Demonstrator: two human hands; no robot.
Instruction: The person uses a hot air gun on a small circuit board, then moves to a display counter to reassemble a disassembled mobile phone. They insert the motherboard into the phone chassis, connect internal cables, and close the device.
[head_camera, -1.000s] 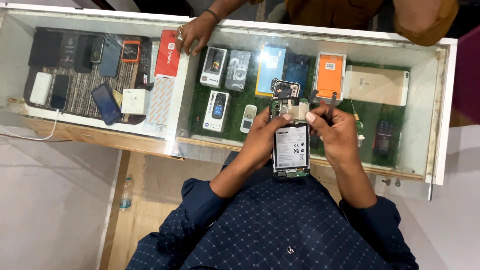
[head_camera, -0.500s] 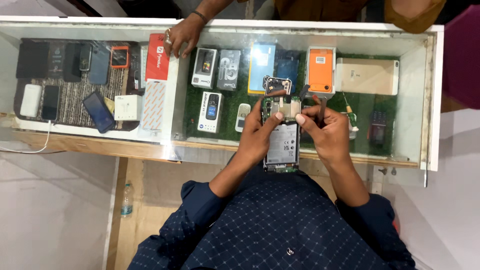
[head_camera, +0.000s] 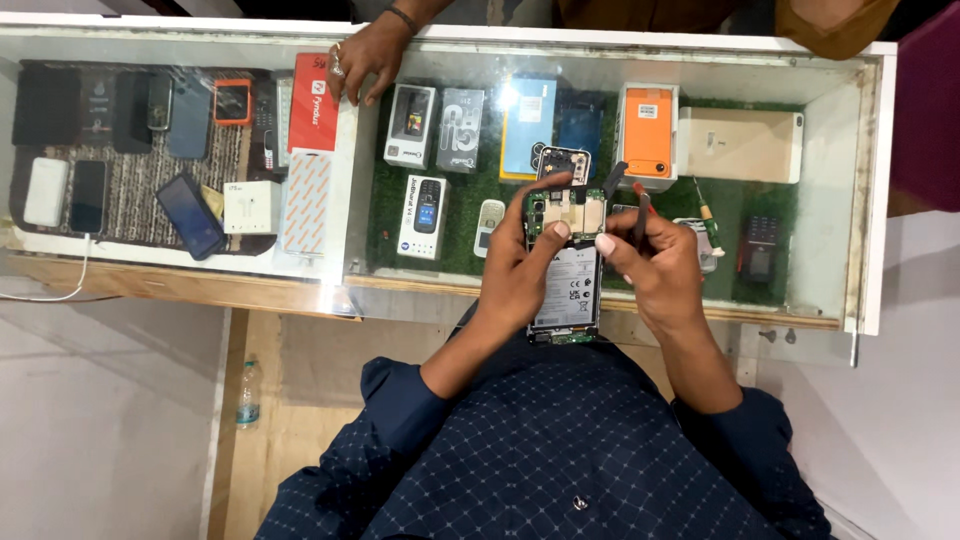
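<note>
Spanning the view, the glass counter (head_camera: 860, 200) is cut off at its far edge, where another person's hand (head_camera: 362, 62) rests. Over its near edge, the left hand (head_camera: 520, 270) grips an opened phone (head_camera: 570, 270), battery and green board bare. The right hand (head_camera: 655, 270) pinches a thin tool (head_camera: 640, 212), its tip unclear. Both sit lower than before.

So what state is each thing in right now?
Phone: back cover off, battery and circuit board exposed, held above the counter.
Left hand: gripping the phone, thumb on the board.
Right hand: holding a thin tool, steadying the phone.
Glass counter: closed, boxed phones inside.
Another person's hand: resting flat on the glass.
Bottle: upright on the floor.
</note>
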